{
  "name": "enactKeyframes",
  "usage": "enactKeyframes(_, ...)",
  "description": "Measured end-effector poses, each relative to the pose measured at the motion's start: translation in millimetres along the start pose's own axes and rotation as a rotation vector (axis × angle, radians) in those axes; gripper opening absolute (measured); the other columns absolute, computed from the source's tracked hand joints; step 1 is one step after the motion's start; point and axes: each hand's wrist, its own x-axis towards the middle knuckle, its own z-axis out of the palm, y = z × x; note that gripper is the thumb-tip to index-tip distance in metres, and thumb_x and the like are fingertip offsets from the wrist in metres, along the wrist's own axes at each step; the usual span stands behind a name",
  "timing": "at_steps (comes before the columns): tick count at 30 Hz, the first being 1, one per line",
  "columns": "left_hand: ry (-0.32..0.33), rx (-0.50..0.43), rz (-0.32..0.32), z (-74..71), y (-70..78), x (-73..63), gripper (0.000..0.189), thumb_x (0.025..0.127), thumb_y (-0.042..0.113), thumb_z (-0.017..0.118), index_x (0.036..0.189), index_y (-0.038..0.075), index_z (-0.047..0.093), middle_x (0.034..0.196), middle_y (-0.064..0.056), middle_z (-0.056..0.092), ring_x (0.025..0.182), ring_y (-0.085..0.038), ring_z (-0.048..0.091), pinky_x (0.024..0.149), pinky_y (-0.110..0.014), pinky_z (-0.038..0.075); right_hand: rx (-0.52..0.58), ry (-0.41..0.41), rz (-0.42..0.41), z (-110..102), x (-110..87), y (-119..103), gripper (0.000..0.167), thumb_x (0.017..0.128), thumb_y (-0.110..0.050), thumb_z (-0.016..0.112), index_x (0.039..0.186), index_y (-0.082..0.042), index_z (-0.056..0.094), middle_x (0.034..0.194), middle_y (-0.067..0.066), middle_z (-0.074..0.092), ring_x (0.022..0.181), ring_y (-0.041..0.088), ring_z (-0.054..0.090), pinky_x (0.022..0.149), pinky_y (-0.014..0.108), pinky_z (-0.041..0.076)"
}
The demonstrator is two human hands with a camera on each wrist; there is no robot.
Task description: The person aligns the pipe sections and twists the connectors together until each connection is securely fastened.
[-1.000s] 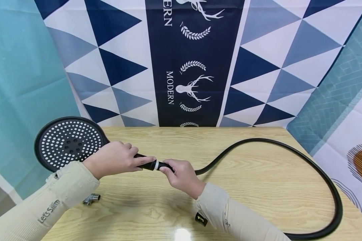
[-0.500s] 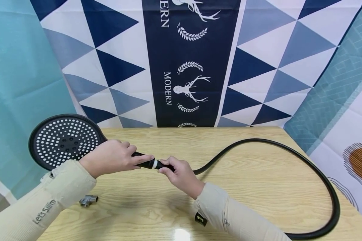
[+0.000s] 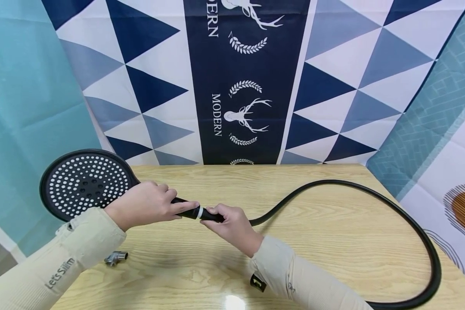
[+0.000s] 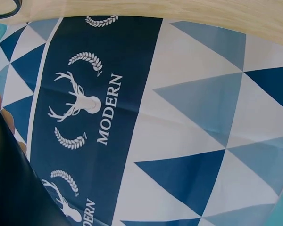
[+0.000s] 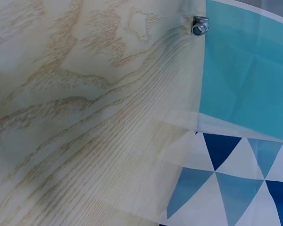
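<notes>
A black shower head point(image 3: 87, 183) with white nozzles faces up at the left of the head view. My left hand point(image 3: 149, 204) grips its handle, index finger stretched along it toward a white ring point(image 3: 200, 212). Just right of that ring, my right hand point(image 3: 232, 226) pinches the black end of the shower hose point(image 3: 345, 183) between thumb and fingers. The hose meets the handle in line. In the left wrist view, the dark back of the shower head point(image 4: 14, 183) fills the lower left corner, with a few fingertips point(image 4: 8, 120) behind it. Neither hand's grip shows in the right wrist view.
The hose loops widely over the right side of the wooden table point(image 3: 314, 258). A small chrome fitting point(image 3: 116, 257) lies near the table's left edge, below the left forearm. Patterned cloth point(image 3: 248, 86) hangs behind the table, with turquoise cloth point(image 3: 31, 107) at the left.
My right thumb and fingers have shifted slightly on the hose end, the thumb now lying straighter. Both hands, the shower head and the hose stay nearly in place; the view has drifted slightly.
</notes>
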Motion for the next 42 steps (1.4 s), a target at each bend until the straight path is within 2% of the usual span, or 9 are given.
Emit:
enactKeyframes(3, 0.004, -0.004, -0.003, -0.9, 0.4, 0.7, 0.048, 0.079, 0.047, 0.073, 0.12, 0.025, 0.061, 0.059, 0.0, 0.046, 0.043, -0.01, 0.036, 0.039, -0.02, 0.033, 0.009, -0.003, 0.04, -0.9, -0.5, -1.3, 0.02, 0.074, 0.008, 0.077, 0.091, 0.006, 0.066, 0.087, 0.018, 0.071, 0.071, 0.02, 0.068, 0.061, 0.017, 0.052)
enactKeyframes(7, -0.006, -0.006, -0.004, -2.5, 0.5, 1.3, 0.047, 0.08, 0.045, 0.073, 0.12, 0.025, 0.061, 0.06, 0.0, 0.047, 0.043, -0.01, 0.036, 0.039, -0.02, 0.032, -0.034, -0.014, 0.053, -1.7, -1.2, -1.9, 0.022, 0.077, 0.001, 0.077, 0.096, 0.005, 0.068, 0.086, 0.013, 0.071, 0.068, 0.014, 0.065, 0.06, 0.017, 0.051)
enactKeyframes(10, -0.016, -0.002, 0.002, -3.4, 0.6, 2.1, 0.046, 0.081, 0.045, 0.072, 0.121, 0.025, 0.061, 0.06, 0.0, 0.046, 0.044, -0.01, 0.036, 0.039, -0.019, 0.032, -0.057, -0.009, 0.049, -0.9, -1.7, -1.7, 0.022, 0.076, 0.001, 0.078, 0.095, 0.004, 0.067, 0.085, 0.013, 0.071, 0.067, 0.013, 0.065, 0.06, 0.016, 0.051)
enactKeyframes(16, -0.033, -0.014, 0.005, -2.6, 0.8, 2.4, 0.045, 0.081, 0.047, 0.072, 0.12, 0.026, 0.062, 0.06, 0.0, 0.046, 0.044, -0.01, 0.036, 0.041, -0.019, 0.034, -0.03, -0.004, 0.077, 0.2, -1.6, -4.6, 0.021, 0.076, 0.003, 0.077, 0.094, 0.005, 0.066, 0.084, 0.015, 0.07, 0.066, 0.016, 0.065, 0.058, 0.017, 0.051)
enactKeyframes(23, -0.047, -0.009, 0.01, -2.2, 0.0, 2.1, 0.045, 0.082, 0.048, 0.071, 0.121, 0.026, 0.061, 0.059, 0.001, 0.045, 0.044, -0.01, 0.034, 0.041, -0.019, 0.032, -0.037, -0.04, 0.119, -1.2, -0.5, -6.5, 0.015, 0.082, 0.0, 0.073, 0.094, 0.004, 0.066, 0.078, 0.011, 0.069, 0.058, 0.008, 0.056, 0.053, 0.017, 0.047)
enactKeyframes(29, -0.038, -0.021, -0.009, -1.8, -1.5, 0.6, 0.044, 0.082, 0.045, 0.071, 0.121, 0.026, 0.06, 0.059, 0.0, 0.044, 0.044, -0.01, 0.034, 0.04, -0.019, 0.032, -0.043, -0.036, 0.131, -0.2, -2.8, -5.3, 0.026, 0.081, 0.001, 0.072, 0.102, 0.005, 0.056, 0.076, 0.01, 0.065, 0.059, 0.008, 0.054, 0.054, 0.021, 0.048)
enactKeyframes(32, -0.052, -0.021, -0.011, -2.4, -2.7, -0.9, 0.045, 0.082, 0.045, 0.071, 0.121, 0.026, 0.061, 0.06, 0.0, 0.045, 0.044, -0.01, 0.034, 0.039, -0.02, 0.032, 0.009, -0.019, 0.146, 1.3, -3.8, -4.6, 0.027, 0.077, 0.003, 0.074, 0.096, 0.004, 0.055, 0.081, 0.015, 0.068, 0.062, 0.008, 0.055, 0.054, 0.022, 0.048)
enactKeyframes(36, -0.072, -0.003, 0.006, -3.9, -3.9, -2.1, 0.045, 0.083, 0.048, 0.07, 0.122, 0.027, 0.061, 0.06, 0.0, 0.045, 0.044, -0.01, 0.034, 0.04, -0.02, 0.032, 0.072, -0.022, 0.163, 1.4, -3.2, -5.2, 0.022, 0.072, 0.004, 0.078, 0.084, 0.003, 0.06, 0.088, 0.019, 0.07, 0.065, 0.005, 0.055, 0.051, 0.021, 0.047)
enactKeyframes(42, -0.043, -0.005, 0.016, -3.0, -3.9, -2.2, 0.045, 0.082, 0.046, 0.07, 0.122, 0.027, 0.061, 0.059, 0.001, 0.044, 0.044, -0.01, 0.033, 0.04, -0.02, 0.03, 0.01, -0.027, 0.103, 2.0, -2.3, -3.3, 0.024, 0.071, 0.006, 0.08, 0.082, 0.002, 0.059, 0.082, 0.016, 0.07, 0.068, 0.013, 0.064, 0.056, 0.017, 0.051)
